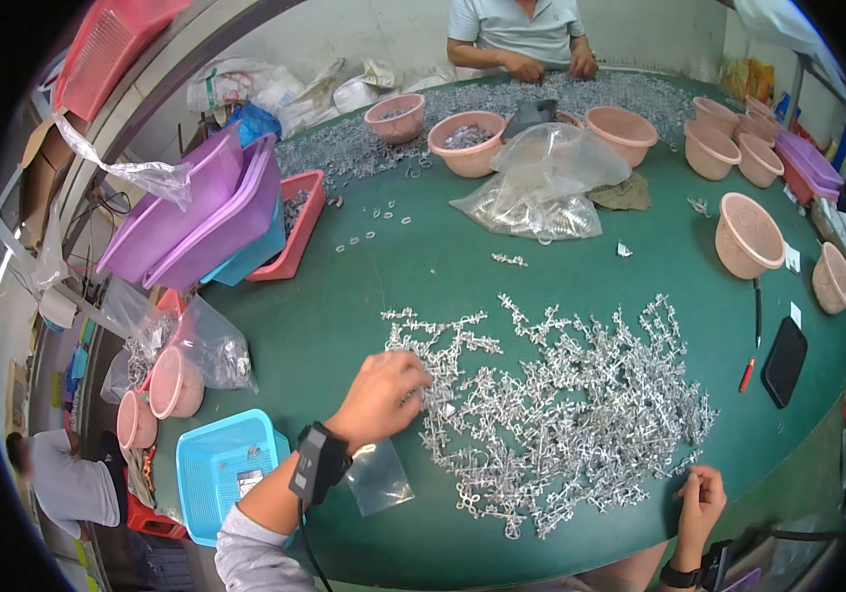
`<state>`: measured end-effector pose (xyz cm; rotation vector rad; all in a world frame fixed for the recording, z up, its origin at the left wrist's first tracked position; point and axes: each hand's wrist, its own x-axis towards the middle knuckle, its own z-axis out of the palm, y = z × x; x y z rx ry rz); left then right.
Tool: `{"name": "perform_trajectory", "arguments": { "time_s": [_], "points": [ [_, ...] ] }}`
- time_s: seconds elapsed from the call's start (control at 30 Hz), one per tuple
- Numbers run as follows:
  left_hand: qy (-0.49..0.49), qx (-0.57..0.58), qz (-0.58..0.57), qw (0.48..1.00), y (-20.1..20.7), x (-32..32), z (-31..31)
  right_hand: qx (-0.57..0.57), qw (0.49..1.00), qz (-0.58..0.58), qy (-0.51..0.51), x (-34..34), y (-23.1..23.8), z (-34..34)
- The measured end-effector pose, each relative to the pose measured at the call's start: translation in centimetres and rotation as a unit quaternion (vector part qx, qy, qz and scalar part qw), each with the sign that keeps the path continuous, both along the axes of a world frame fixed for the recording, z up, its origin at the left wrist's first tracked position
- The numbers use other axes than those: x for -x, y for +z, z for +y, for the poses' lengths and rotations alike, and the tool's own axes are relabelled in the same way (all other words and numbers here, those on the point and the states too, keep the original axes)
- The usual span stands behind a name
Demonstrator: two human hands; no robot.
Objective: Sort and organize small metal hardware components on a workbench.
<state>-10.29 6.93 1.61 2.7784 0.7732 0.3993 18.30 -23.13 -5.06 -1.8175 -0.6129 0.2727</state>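
Observation:
A broad pile of small silvery metal pieces (581, 414), shaped like little branched links, covers the middle of the green table. At its left edge is my left hand (380, 395), palm down with fingers bent and closed against the pieces; its fingertips are partly hidden. By the pile's lower right edge, my right hand (702, 503) has its fingers curled together; whatever they pinch is too small to make out. A clear flat plastic bag (379, 481) lies below my left wrist, beside a light blue basket (230, 434).
Clear bags of metal parts (531, 207) stand beyond the pile, near pink bowls (467, 158). To the right lie a black phone (785, 361), a red pen (746, 375) and a pink bowl (748, 237). Purple bins (196, 212) are stacked left. Across the table, another person (521, 39) handles parts.

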Motion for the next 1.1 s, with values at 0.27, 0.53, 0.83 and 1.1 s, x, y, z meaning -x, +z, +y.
{"name": "perform_trajectory", "arguments": {
  "time_s": [0.27,0.53,0.83,1.1],
  "points": [
    [-0.097,0.059,0.103,0.988,-0.8,-0.8,-0.5,-0.007,1.000,0.013,0.000,-0.1,-0.3,0.1],
    [-0.110,0.045,0.198,0.973,-1.1,-2.4,-0.8,-0.023,1.000,0.015,-0.001,0.0,0.0,0.5],
    [-0.144,0.017,0.058,0.988,1.4,-2.7,-4.0,-0.019,1.000,0.009,0.011,0.1,0.1,0.0],
    [0.049,0.320,-0.004,0.946,4.1,-11.0,-8.4,-0.121,0.969,0.176,0.128,-4.9,5.0,-0.7]
  ]
}}
